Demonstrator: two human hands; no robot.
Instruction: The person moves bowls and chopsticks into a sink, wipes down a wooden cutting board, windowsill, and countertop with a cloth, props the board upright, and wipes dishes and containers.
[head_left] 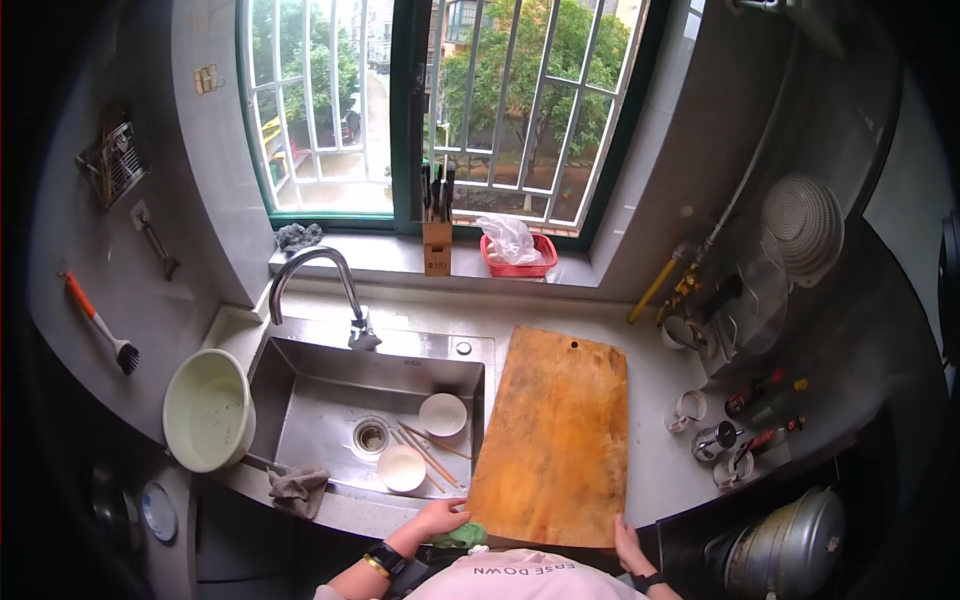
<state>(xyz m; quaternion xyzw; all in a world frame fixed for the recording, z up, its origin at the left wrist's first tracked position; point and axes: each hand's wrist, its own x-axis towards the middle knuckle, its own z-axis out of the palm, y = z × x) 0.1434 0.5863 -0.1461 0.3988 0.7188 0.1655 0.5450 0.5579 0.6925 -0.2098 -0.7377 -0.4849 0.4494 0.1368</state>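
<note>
A large wooden cutting board [550, 440] lies on the counter right of the sink, its near end by my body. My left hand [441, 517] is at the board's near left corner, beside a green cloth [460, 536]. At the near right corner my right hand [630, 548] touches the board's edge, its fingers partly hidden. In the steel sink [330, 390] are two white bowls, one at the right [443, 414] and one nearer me [401, 468], with several chopsticks [428, 456] between them.
A pale green basin [209, 411] stands left of the sink, near a grey cloth [299, 490]. Cups [686, 411] and bottles [752, 393] stand at the right. On the sill are a knife block [437, 247] and a red basket [518, 257]. A metal pot [785, 545] sits lower right.
</note>
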